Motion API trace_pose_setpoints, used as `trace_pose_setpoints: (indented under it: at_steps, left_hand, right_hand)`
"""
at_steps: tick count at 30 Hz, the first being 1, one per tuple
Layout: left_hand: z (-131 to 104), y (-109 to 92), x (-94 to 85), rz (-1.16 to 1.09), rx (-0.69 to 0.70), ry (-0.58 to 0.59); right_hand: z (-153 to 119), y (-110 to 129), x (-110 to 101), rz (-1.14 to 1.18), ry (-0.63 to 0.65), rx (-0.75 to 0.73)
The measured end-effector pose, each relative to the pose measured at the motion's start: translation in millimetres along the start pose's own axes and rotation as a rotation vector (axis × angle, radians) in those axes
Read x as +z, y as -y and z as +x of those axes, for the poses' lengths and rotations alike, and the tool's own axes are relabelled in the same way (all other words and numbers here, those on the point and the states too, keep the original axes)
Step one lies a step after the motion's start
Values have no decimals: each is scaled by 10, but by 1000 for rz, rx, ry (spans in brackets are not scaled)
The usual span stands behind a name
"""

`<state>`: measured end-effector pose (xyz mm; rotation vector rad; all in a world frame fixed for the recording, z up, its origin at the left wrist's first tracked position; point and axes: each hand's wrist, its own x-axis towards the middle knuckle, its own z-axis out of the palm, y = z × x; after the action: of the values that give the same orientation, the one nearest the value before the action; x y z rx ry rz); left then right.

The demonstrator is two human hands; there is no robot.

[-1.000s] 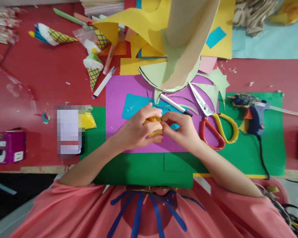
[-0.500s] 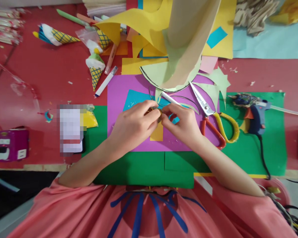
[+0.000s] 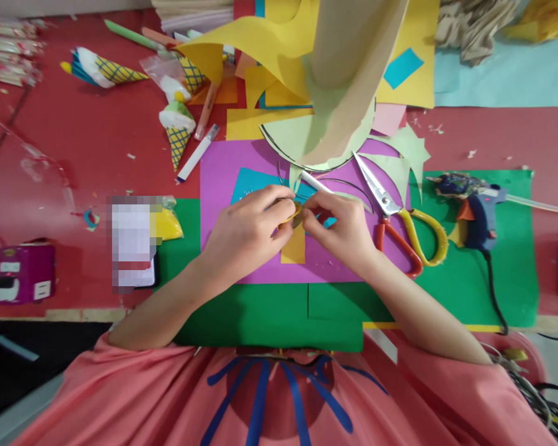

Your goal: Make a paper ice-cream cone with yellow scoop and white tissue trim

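My left hand [image 3: 248, 229] is closed, its thumb and fingers gripping a small curled yellow piece [image 3: 296, 214] with a dark edge; most of it is hidden by the fingers. From the other side, the fingertips of my right hand [image 3: 339, 226] pinch the piece's end. Below the hands lies a yellow strip [image 3: 292, 251] on a purple sheet [image 3: 255, 272]. A blue sheet [image 3: 247, 186] sits partly under the left fingers, and a white pen [image 3: 317, 182] lies just beyond the right hand. Scissors with red and yellow handles [image 3: 390, 207] rest beside my right wrist.
At right, a hot glue gun [image 3: 481, 217] lies on a green sheet [image 3: 511, 279]. Ahead stands a large rolled foam sheet [image 3: 348, 74]. Small ice-cream cone crafts [image 3: 177, 133] and a marker [image 3: 198, 153] lie at left, above a phone [image 3: 132, 244].
The yellow piece has turned between my fingers, so more of its bright yellow side shows. Both hands stay in nearly the same place.
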<state>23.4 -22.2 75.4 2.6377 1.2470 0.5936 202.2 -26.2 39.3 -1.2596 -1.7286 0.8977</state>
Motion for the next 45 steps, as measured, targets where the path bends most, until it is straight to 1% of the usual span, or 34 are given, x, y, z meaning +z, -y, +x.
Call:
trace_pose_setpoints:
  at_steps: [4,8,11,13,14,16,19,20,22,23,24,25,26,27,28,29,30,32,35,41,45]
  left_hand:
    - [20,13,-10,-31,-38,57]
    - [76,59,-74,-73,-75,156]
    - [117,131,-128,-165,-74,245]
    - [118,181,-123,-267,-93,256]
    - [107,202,-100,-328,-109,244]
    - [62,237,-7,-474,-137,176]
    - [-37,288,201,-673,-256,115]
    - [-70,310,268,-753,-289,141]
    - [-126,359,374,-936,-327,170]
    - [-147,382,407,-1023,-364,204]
    - [-164,403,428,-1100,-403,274]
    - [-176,419,437,-1155,-437,350]
    - [-184,431,440,-1192,-466,413]
    - [-191,437,439,-1213,-484,452]
    - [-196,439,437,-1221,-492,462]
    - [-201,437,436,-1223,-496,451]
    - [-207,434,437,-1224,-496,439]
    - [-219,427,444,-1230,-497,448]
    - [-233,420,450,-1257,-506,502]
    - [-220,407,430,-1313,-521,510]
    - [-217,401,425,-1316,-539,514]
  right_hand:
    - [25,0,-22,74,47,40]
    - [52,-7,-49,193,121,124]
    - [70,-3,-56,365,139,231]
    - [76,6,-48,529,133,333]
    - [75,10,-41,615,130,389]
    - [58,12,-25,781,129,490]
    - [-6,-9,-16,946,143,585]
    - [-33,-22,-23,958,167,592]
    - [-80,-53,-53,916,253,576]
    - [-97,-70,-72,870,284,550]
    - [-108,-87,-90,812,283,511]
    - [-114,-103,-105,751,242,459]
    - [-115,-119,-114,690,174,400]
    - [-112,-133,-116,636,97,338]
    - [-108,-145,-111,592,35,283]
    - [-104,-157,-100,562,6,240]
    - [-101,-168,-85,546,8,211]
    - [-105,-191,-50,535,64,185]
    - [-131,-224,-10,529,130,177]
    - [-174,-243,6,520,155,177]
    - [-174,-233,6,497,148,162]
